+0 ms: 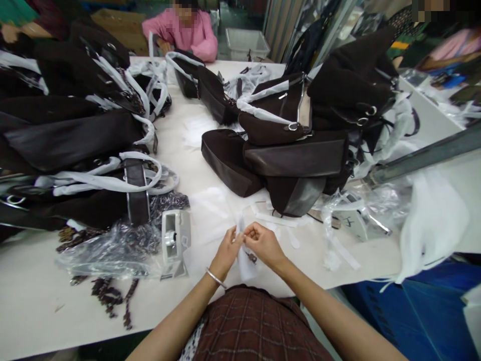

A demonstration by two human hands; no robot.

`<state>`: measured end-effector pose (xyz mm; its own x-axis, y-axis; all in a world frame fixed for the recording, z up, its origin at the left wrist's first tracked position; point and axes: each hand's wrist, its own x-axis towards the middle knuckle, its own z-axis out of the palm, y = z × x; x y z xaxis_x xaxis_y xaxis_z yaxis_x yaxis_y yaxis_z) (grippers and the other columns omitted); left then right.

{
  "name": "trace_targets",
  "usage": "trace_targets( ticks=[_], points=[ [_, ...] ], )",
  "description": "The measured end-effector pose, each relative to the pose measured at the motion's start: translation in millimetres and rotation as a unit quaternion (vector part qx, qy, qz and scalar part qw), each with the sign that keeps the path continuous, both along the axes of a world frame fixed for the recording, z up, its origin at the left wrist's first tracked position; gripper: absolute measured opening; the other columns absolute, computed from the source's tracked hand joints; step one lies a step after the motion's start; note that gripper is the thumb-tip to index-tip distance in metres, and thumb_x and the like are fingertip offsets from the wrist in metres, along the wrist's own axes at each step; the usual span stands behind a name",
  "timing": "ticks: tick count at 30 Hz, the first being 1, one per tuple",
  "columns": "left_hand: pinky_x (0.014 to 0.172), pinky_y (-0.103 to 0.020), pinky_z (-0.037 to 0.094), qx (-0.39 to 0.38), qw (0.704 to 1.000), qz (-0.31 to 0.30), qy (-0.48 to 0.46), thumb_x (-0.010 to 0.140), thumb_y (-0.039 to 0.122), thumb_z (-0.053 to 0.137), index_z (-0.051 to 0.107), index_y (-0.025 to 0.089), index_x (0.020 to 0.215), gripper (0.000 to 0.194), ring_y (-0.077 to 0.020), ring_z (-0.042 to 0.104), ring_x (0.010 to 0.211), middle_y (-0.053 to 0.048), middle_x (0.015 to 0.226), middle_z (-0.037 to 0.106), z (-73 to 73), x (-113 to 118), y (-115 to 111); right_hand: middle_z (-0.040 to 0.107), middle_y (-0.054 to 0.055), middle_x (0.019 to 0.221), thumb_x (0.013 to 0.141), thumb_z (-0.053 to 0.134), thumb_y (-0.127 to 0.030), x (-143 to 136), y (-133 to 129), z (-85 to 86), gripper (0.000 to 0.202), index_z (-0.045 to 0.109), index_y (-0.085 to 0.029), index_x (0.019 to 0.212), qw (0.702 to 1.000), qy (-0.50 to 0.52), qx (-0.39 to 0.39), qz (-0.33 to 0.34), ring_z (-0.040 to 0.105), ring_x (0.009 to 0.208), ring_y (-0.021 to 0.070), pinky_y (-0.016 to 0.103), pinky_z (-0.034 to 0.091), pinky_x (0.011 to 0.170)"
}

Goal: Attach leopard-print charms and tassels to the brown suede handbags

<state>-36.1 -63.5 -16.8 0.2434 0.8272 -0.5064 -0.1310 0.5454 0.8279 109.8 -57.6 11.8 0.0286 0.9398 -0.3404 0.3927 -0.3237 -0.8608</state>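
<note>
Close in front of me, my left hand and my right hand meet with fingers pinched on a thin white wrapping sheet. The sheet hangs below the fingertips, folded lengthwise. A small dark piece with a metal fitting shows against it, under my right hand; its full shape is hidden. A silver bangle circles my left wrist. More thin white sheets lie flat just beyond my hands. To the left stands a grey tape dispenser.
Dark bags with white-wrapped handles pile up at left and right. Clear plastic and braided straps lie at left front. A metal bar and white bag are at right. A person in pink sits opposite.
</note>
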Motion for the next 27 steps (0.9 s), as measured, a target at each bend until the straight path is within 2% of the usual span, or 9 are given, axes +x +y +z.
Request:
trace_targets(
  ticks=[4,7,10,14,18,20,22,24,27],
  points=[
    [0.052,-0.023,0.034,0.011,0.984,-0.149,0.098,0.081,0.060,0.054,0.053,0.017,0.075,0.043,-0.0122,0.044,0.056,0.004,0.061,0.046,-11.4,-16.4,-0.8,0.059,-0.002,0.069,0.068,0.059,-0.015,-0.3,3.4,-4.8,0.011,0.059,-0.020,0.078,0.997,-0.040,0.006,0.067,0.054,0.062,0.0121,0.023,0.041,0.059],
    [0.057,-0.024,0.031,0.075,0.974,-0.153,0.151,0.084,0.055,0.050,0.043,0.019,0.064,0.042,-0.0120,0.037,0.059,0.005,0.059,0.039,-18.3,-16.5,-0.7,0.061,-0.002,0.071,0.067,0.059,-0.011,-5.7,3.8,-6.2,0.017,0.061,-0.020,0.082,0.982,-0.109,0.015,0.150,0.053,0.061,0.0121,0.023,0.040,0.061],
    [0.063,-0.025,0.032,0.127,0.967,-0.143,0.167,0.089,0.048,0.044,0.042,0.019,0.065,0.038,-0.0129,0.038,0.063,0.004,0.062,0.039,-12.2,-13.7,-4.0,0.062,0.000,0.070,0.071,0.055,-0.009,-9.2,8.0,-10.9,0.023,0.062,-0.021,0.089,0.961,-0.188,0.029,0.200,0.055,0.065,0.0143,0.025,0.038,0.064],
    [0.062,-0.025,0.031,0.161,0.968,-0.132,0.142,0.092,0.045,0.044,0.046,0.020,0.070,0.034,-0.0129,0.040,0.062,0.004,0.063,0.041,7.4,-26.2,-9.5,0.064,0.003,0.073,0.069,0.056,-0.008,23.7,16.4,-28.5,0.011,0.058,-0.019,0.070,0.959,-0.263,-0.024,0.107,0.057,0.072,0.0165,0.026,0.038,0.066],
    [0.064,-0.024,0.036,0.136,0.982,-0.013,0.134,0.091,0.045,0.048,0.057,0.019,0.080,0.030,-0.0144,0.048,0.067,0.002,0.071,0.053,15.4,-56.1,-3.6,0.055,-0.001,0.054,0.070,0.054,-0.012,90.7,13.5,-40.4,0.013,0.052,-0.020,0.061,0.954,-0.283,-0.098,0.003,0.053,0.054,0.0140,0.025,0.038,0.053],
    [0.076,-0.026,0.041,0.120,0.986,0.013,0.112,0.091,0.046,0.050,0.063,0.018,0.094,0.031,-0.0177,0.056,0.084,-0.003,0.091,0.064,13.6,-66.5,2.6,0.055,-0.002,0.056,0.074,0.057,-0.020,107.8,10.6,-37.5,0.003,0.057,-0.021,0.071,0.967,-0.223,-0.117,-0.027,0.055,0.052,0.0146,0.024,0.040,0.048],
    [0.092,-0.029,0.041,0.102,0.993,0.013,0.060,0.090,0.046,0.051,0.064,0.016,0.111,0.039,-0.0218,0.056,0.107,-0.009,0.115,0.064,10.9,-69.5,8.2,0.062,0.001,0.069,0.075,0.064,-0.033,103.4,9.9,-29.1,0.019,0.061,-0.021,0.089,0.987,-0.095,-0.125,-0.044,0.062,0.064,0.0179,0.027,0.047,0.051],
    [0.100,-0.032,0.038,0.080,0.996,0.022,0.017,0.089,0.047,0.053,0.061,0.015,0.120,0.045,-0.0236,0.053,0.118,-0.012,0.126,0.061,9.6,-66.5,11.3,0.066,0.007,0.090,0.075,0.067,-0.045,82.5,11.8,-18.3,0.041,0.060,-0.019,0.106,0.990,0.038,-0.130,-0.042,0.065,0.082,0.0218,0.032,0.054,0.063],
    [0.097,-0.032,0.042,0.030,0.998,0.040,-0.025,0.088,0.049,0.055,0.064,0.015,0.114,0.044,-0.0234,0.059,0.111,-0.012,0.121,0.065,12.0,-58.7,11.4,0.063,0.013,0.116,0.073,0.072,-0.050,43.4,17.2,-8.6,0.058,0.056,-0.020,0.119,0.986,0.121,-0.117,0.014,0.061,0.106,0.0251,0.040,0.052,0.085]
  ],
)
